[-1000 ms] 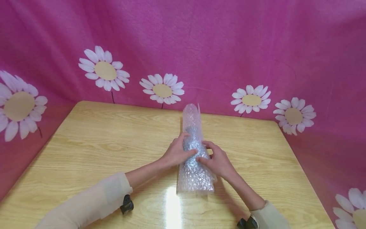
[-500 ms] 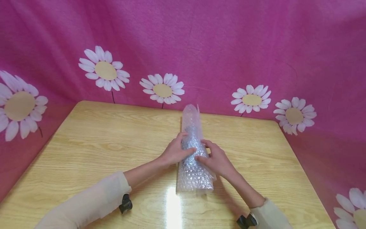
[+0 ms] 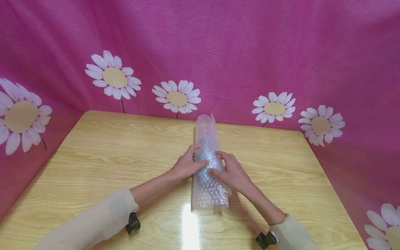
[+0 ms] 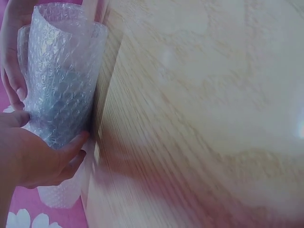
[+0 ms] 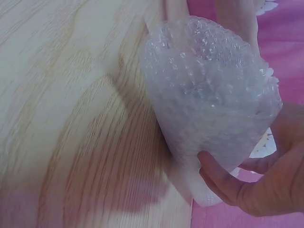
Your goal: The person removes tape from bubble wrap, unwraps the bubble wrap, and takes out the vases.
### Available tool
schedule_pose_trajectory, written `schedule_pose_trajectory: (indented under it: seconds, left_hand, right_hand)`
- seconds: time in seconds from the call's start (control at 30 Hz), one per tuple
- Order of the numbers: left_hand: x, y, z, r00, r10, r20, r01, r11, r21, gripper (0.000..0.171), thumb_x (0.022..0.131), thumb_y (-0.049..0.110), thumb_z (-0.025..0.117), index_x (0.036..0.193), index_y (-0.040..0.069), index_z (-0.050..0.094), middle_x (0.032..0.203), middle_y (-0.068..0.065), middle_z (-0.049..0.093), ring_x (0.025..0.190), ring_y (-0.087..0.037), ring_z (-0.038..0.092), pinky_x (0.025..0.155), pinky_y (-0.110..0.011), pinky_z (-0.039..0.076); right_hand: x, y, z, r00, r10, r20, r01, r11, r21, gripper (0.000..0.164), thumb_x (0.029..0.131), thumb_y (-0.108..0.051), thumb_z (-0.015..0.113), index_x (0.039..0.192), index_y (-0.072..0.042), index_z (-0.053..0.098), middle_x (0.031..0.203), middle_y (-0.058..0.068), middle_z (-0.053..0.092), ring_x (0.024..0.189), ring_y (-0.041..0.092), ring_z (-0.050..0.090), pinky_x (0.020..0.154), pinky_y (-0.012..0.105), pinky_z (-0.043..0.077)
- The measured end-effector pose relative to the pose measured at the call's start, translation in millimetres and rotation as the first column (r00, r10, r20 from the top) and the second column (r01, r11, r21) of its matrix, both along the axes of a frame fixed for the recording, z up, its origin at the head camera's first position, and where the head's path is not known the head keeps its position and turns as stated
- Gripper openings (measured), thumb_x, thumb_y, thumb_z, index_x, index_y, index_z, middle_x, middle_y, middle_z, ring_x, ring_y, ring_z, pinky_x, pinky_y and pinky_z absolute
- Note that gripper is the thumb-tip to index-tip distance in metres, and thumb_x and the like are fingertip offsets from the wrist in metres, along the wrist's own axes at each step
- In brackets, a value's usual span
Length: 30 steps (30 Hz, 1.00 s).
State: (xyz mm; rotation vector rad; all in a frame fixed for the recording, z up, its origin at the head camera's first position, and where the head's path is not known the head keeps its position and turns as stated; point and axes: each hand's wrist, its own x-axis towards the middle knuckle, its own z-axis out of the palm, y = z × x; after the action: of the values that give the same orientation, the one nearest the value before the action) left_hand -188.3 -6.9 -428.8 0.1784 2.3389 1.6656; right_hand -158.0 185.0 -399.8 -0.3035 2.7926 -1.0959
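Note:
A roll of clear bubble wrap (image 3: 210, 196) lies lengthwise on the wooden table, pointing away from me. Something bluish-grey shows dimly through its middle; I cannot tell what it is. From the left side my left hand (image 3: 185, 167) grips the roll, thumb on top and fingers along the flank. My right hand (image 3: 235, 175) holds it from the right, its thumb close to the left one. In the left wrist view the bubble wrap (image 4: 66, 90) has an open near end with loose layered edges. The right wrist view shows my right hand's fingers (image 5: 216, 175) against the bubble wrap (image 5: 204, 104).
The wooden table (image 3: 125, 146) spreads out on both sides of the roll. A pink curtain (image 3: 231, 52) with white daisies hangs behind and along the sides. Black wrist devices (image 3: 132, 223) sit at both sleeves.
The bubble wrap roll has shifted slightly to the left, turning a little under both hands. Both hands have moved left with it and keep their hold.

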Motion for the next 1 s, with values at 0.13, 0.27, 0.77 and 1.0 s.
schedule_pose_trajectory:
  seconds: [0.13,0.27,0.77,1.0]
  left_hand:
    - [-1.0,-2.8,0.0,1.000,0.004,0.024,-0.005,1.000,0.016,0.071,0.091,0.032,0.072,0.150,0.012,0.037,0.138,-0.024,0.052,0.125,-0.037,0.052,0.098,-0.050,0.048]
    - [-1.8,-3.6,-0.2,0.999,0.003,0.047,-0.005,0.999,0.034,0.071,0.091,0.030,0.072,0.150,0.012,0.036,0.135,-0.024,0.054,0.121,-0.035,0.055,0.097,-0.047,0.050]
    - [-1.9,-6.3,0.1,0.997,-0.003,0.073,0.001,0.999,0.037,0.070,0.093,0.030,0.070,0.151,0.012,0.035,0.130,-0.022,0.056,0.113,-0.031,0.059,0.094,-0.045,0.051]
    - [-0.3,-9.0,-1.3,0.997,-0.007,0.078,0.001,0.998,0.070,0.071,0.093,0.029,0.070,0.152,0.011,0.033,0.136,-0.024,0.055,0.117,-0.033,0.059,0.095,-0.045,0.051]
  right_hand:
    - [-1.2,-2.9,-0.4,1.000,-0.005,-0.014,0.005,1.000,0.028,0.071,0.089,-0.035,0.074,0.147,-0.006,0.046,0.136,0.023,0.049,0.093,0.026,0.057,0.079,0.047,0.053]
    - [-1.5,-5.3,0.2,1.000,-0.008,-0.026,0.010,0.998,0.060,0.069,0.089,-0.037,0.073,0.147,-0.008,0.047,0.134,0.022,0.050,0.091,0.025,0.057,0.079,0.047,0.053]
    - [-2.0,-3.8,1.6,1.000,-0.008,-0.003,0.008,1.000,0.002,0.058,0.096,-0.033,0.065,0.146,-0.010,0.048,0.135,0.020,0.051,0.097,0.029,0.060,0.078,0.043,0.055]
    - [-2.3,-3.3,5.1,1.000,-0.011,0.006,0.011,0.999,-0.038,0.052,0.096,-0.027,0.066,0.143,-0.009,0.051,0.133,0.021,0.054,0.091,0.028,0.062,0.073,0.037,0.056]
